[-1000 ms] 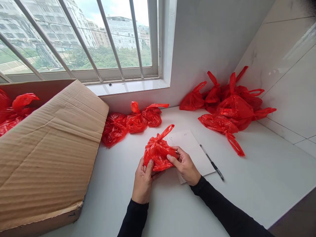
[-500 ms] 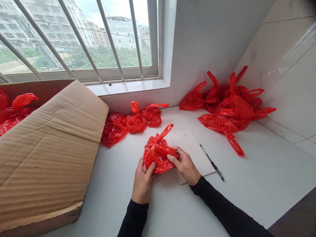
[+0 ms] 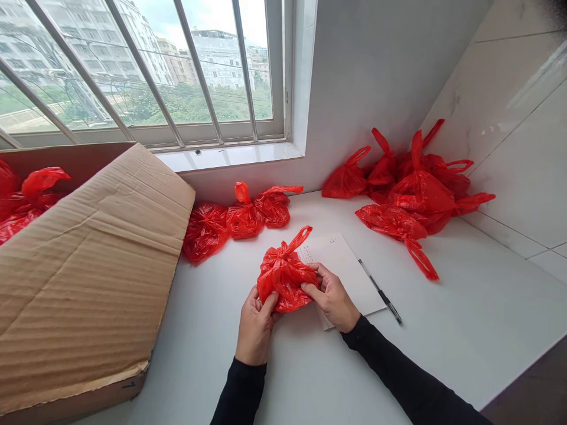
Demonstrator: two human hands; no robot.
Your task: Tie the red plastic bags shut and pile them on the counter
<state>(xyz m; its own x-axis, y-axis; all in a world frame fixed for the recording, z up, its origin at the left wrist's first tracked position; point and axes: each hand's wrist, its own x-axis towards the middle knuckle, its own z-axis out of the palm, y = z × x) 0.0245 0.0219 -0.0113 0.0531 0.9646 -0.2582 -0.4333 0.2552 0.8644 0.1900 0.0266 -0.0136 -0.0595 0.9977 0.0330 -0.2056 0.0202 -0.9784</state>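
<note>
A knotted red plastic bag (image 3: 287, 278) is held between my two hands, over the near left part of an open notebook (image 3: 341, 265). My left hand (image 3: 257, 324) grips its lower left side, thumb on top and fingers underneath. On the right side, my right hand (image 3: 332, 298) pinches the bag with its thumb in front and fingers behind. The bag's tied loop points up and right. What is inside cannot be made out through the film. A black pen (image 3: 381, 292) lies along the notebook's right edge.
At left a large cardboard box (image 3: 88, 260) holds more red bags (image 3: 42, 186). Three tied red bags (image 3: 243, 218) sit by the wall below the barred window (image 3: 199, 71). Several others form a pile (image 3: 420, 192) in the right corner of the white table (image 3: 465, 319).
Both hands keep hold of the red bag and have barely moved. The bag's loop has dipped slightly, and its film has shifted a little between the fingers.
</note>
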